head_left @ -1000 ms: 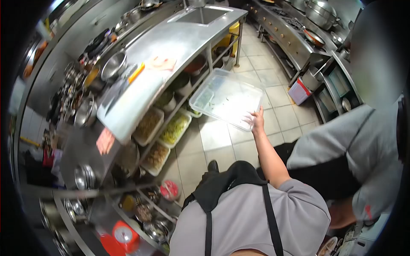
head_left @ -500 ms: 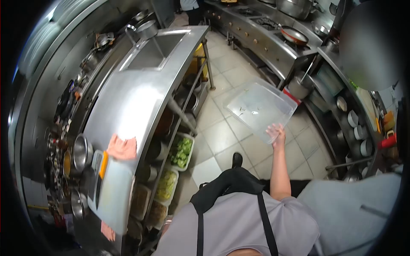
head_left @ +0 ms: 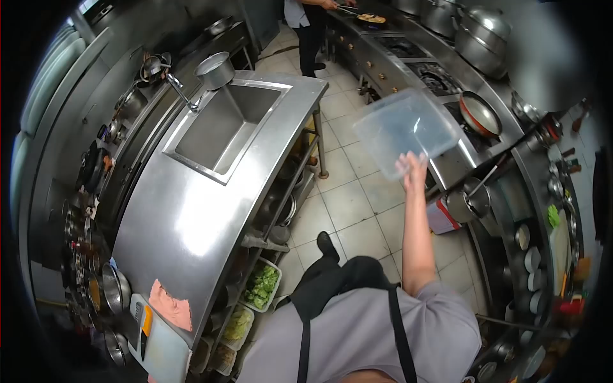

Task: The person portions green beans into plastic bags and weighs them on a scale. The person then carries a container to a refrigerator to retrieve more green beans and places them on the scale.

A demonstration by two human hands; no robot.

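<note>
My right hand point(head_left: 412, 170) grips a clear rectangular plastic container point(head_left: 405, 131) by its near edge, with my arm stretched out forward. The container is held up above the tiled floor, between the sink counter and the stove, and the tiles and stove edge show through it. My fingers are partly blurred against the near edge. My left hand is out of view.
A steel counter point(head_left: 182, 172) with a sink point(head_left: 223, 127) runs along the left. Tubs of cut green vegetables point(head_left: 262, 286) sit on its lower shelf. The stove point(head_left: 415, 70) carries a red-sided pan point(head_left: 480, 115). Another person point(head_left: 308, 29) stands at the far end, cooking.
I have stepped forward along the aisle. The container has risen and moved farther ahead in my right hand. The sink and stove appear nearer, and the other person shows more fully.
</note>
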